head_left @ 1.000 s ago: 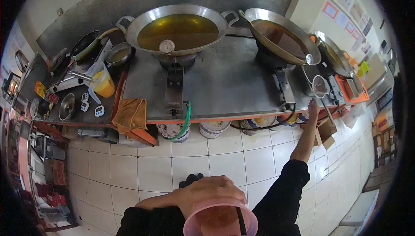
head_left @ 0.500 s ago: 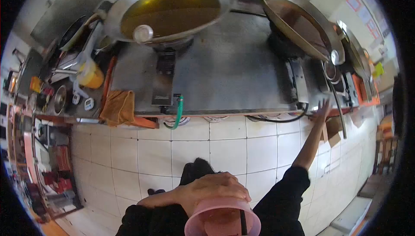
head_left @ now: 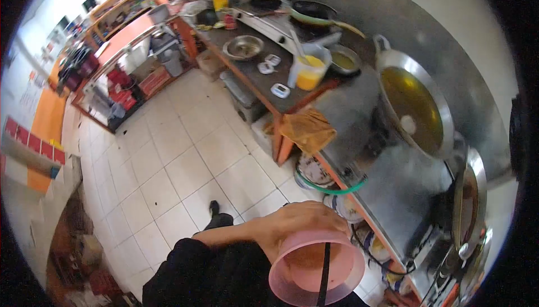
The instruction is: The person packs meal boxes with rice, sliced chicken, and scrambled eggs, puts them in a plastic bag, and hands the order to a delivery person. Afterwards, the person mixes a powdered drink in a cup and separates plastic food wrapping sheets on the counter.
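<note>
My left hand is closed around a pink plastic cup, gripping it from its far side, close to my body. The cup's wide mouth faces up toward me. A dark, narrow strip runs across the cup's opening; I cannot tell what it is. Something brownish shows inside the cup, too blurred to name. My right hand is out of view. Beyond the cup is the steel counter, with a large wok of yellowish oil at its back.
A brown cloth hangs over the counter corner. On the side table stand a jug of yellow liquid, a metal bowl and small white timers. A second wok is at right. Tiled floor stretches left, toward shelves.
My view has swung to the left, bringing the side table and floor into sight. My right hand, formerly reaching open toward the counter's right end, has left the view. The left still holds the cup.
</note>
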Tool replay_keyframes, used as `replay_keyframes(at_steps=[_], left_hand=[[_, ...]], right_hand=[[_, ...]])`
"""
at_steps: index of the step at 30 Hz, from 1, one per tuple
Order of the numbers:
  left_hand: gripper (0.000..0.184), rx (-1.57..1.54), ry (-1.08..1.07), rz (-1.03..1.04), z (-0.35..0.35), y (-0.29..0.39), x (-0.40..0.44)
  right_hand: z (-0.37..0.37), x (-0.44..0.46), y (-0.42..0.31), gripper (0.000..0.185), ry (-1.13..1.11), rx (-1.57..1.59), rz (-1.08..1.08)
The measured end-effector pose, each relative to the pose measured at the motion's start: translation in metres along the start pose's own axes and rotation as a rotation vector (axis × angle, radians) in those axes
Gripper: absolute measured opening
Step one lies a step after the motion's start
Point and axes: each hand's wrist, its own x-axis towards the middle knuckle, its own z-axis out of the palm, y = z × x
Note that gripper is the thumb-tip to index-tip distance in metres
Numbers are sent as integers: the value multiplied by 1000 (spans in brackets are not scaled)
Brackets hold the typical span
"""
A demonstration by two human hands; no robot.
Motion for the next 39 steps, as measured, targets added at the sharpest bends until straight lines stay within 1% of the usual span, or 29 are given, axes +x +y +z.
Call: replay_keyframes(at_steps=[2,3,5,6,7,9,10,12,14,15,18,21,23,24,27,30,31,34,35,38,39], left_hand=[[72,108,38,0,-32,36,-12],[70,146,51,-14,-55,59,-19],[66,177,101,0,-87,83,-46],[64,171,131,36,-104,86,-65],[63,183,151,40,-123,98,-80],[61,232,189,19,-159,125,-107],[61,277,196,-33,-174,140,-119],[60,379,176,-170,-206,173,-142],[61,446,220,-242,-231,196,-166],[62,462,279,-215,-242,206,-176],[64,496,438,-107,-277,225,-203],[67,517,536,29,-311,215,-232],[68,540,567,24,-335,216,-248],[68,556,574,-30,-349,230,-248],[67,605,542,-68,-409,229,-270],[61,646,643,-288,-462,242,-284],[58,699,678,-313,-481,239,-295],[60,811,809,-365,-554,241,-315],[61,841,872,-377,-579,244,-319],[63,890,1021,-425,-649,252,-326],[64,899,1051,-432,-672,252,-327]], right_hand=[[9,26,-84,37,-208,-156,-157],[13,37,-131,37,-272,-217,-229],[18,43,-241,35,-334,-250,-413],[20,32,-307,34,-317,-199,-557],[25,6,-375,33,-260,-87,-751],[53,-63,-505,35,-131,124,-1241],[80,-77,-525,33,-145,210,-1503],[139,-102,-568,31,-226,284,-1871],[179,-132,-613,26,-480,113,-1891],[193,-139,-632,22,-660,-41,-1799],[239,-120,-670,17,-1049,-109,-1763],[286,-101,-692,21,-1185,16,-1721],[311,-85,-704,21,-1201,46,-1718],[324,-76,-710,21,-1204,59,-1720],[365,-41,-736,25,-1213,79,-1674],[408,1,-774,26,-1242,-4,-1574],[427,22,-788,46,-1321,34,-1567],[466,83,-830,80,-1366,-96,-1370],[485,109,-840,110,-1433,-143,-1338],[549,163,-852,111,-1423,90,-1139],[572,176,-860,111,-1429,97,-1118]])
